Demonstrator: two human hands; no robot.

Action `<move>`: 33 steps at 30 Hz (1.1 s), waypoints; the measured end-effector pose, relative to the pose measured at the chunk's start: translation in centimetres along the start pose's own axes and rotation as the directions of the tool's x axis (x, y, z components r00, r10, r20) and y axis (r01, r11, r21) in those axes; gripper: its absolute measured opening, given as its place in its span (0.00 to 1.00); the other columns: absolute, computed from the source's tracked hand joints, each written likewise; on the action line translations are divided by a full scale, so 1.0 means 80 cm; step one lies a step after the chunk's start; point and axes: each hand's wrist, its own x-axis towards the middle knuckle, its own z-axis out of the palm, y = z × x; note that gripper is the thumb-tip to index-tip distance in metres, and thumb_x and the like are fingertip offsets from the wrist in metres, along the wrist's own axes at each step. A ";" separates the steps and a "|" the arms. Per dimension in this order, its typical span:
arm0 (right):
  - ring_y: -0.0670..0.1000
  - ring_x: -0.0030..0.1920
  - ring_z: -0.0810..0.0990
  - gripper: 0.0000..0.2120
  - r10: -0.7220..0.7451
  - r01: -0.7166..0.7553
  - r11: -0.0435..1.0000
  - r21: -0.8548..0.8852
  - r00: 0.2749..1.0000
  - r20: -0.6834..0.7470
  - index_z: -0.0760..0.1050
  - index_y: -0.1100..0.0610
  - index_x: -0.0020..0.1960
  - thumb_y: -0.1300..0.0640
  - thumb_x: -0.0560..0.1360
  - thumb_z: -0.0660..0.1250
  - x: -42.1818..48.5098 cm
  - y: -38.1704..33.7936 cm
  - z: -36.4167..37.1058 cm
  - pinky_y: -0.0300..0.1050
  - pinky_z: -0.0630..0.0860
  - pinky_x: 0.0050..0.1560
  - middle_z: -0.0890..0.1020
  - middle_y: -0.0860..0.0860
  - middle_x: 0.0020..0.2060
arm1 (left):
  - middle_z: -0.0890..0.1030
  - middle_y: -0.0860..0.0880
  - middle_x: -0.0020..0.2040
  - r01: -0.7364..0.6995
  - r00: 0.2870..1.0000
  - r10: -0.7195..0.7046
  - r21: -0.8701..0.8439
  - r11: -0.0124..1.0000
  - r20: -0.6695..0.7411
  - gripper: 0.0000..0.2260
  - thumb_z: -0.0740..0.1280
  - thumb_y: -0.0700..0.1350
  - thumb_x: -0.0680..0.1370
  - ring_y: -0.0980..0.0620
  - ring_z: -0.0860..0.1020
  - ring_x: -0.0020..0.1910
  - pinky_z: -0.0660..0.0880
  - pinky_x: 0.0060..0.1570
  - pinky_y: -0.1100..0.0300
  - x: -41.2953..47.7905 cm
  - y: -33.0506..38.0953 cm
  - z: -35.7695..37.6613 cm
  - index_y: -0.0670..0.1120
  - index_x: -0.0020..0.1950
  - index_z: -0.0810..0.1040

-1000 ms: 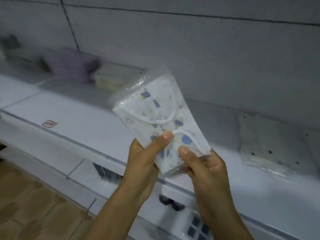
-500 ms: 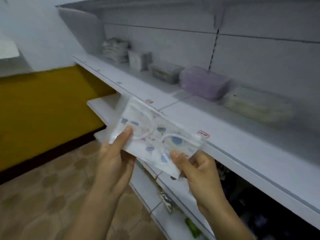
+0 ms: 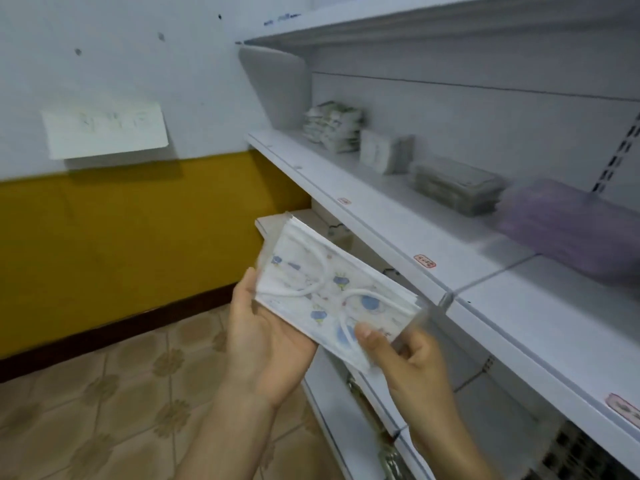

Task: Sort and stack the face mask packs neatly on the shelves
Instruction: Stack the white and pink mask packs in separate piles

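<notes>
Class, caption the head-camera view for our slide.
Both hands, left and right, hold a printed mask pack beside the shelf.

Wall paper sheet (image 3: pixel 105 129): you see faint marks only, too blurred to read.
Shelf-edge tags (image 3: pixel 424 261): red-bordered, small print, illegible to you; same for tag nr far end (image 3: pixel 344 201) & pink tag nr you (image 3: pixel 623 408).
Top shelf lip (image 3: pixel 282 18): blue print, not readable.
Mask pack (image 3: pixel 332 296): cartoon pattern, no text you can read.
</notes>
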 end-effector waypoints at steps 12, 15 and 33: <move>0.41 0.47 0.84 0.07 -0.155 0.153 0.988 -0.024 0.964 -0.217 0.83 0.56 0.50 0.61 0.73 0.69 0.194 -0.007 -0.033 0.29 0.75 0.44 0.86 0.44 0.43 | 0.83 0.47 0.56 -0.410 0.911 0.343 0.609 0.679 0.231 0.21 0.71 0.54 0.73 0.46 0.80 0.58 0.75 0.59 0.45 0.221 0.022 0.042 0.46 0.62 0.77; 0.41 0.43 0.84 0.09 -0.181 0.168 0.984 -0.066 0.924 -0.338 0.82 0.54 0.47 0.66 0.73 0.69 0.221 -0.006 -0.056 0.31 0.77 0.42 0.86 0.43 0.40 | 0.85 0.53 0.45 -0.531 0.838 0.373 0.757 0.382 0.399 0.06 0.69 0.43 0.74 0.56 0.82 0.46 0.78 0.46 0.62 0.271 0.019 0.043 0.48 0.51 0.81; 0.37 0.37 0.79 0.09 -0.245 -0.073 0.883 -0.463 0.770 -0.589 0.76 0.50 0.47 0.64 0.77 0.65 0.481 0.055 0.002 0.30 0.72 0.39 0.83 0.38 0.38 | 0.84 0.57 0.41 -0.560 0.819 0.086 0.757 0.337 0.567 0.07 0.70 0.39 0.75 0.60 0.81 0.41 0.76 0.40 0.68 0.644 0.095 0.038 0.52 0.45 0.82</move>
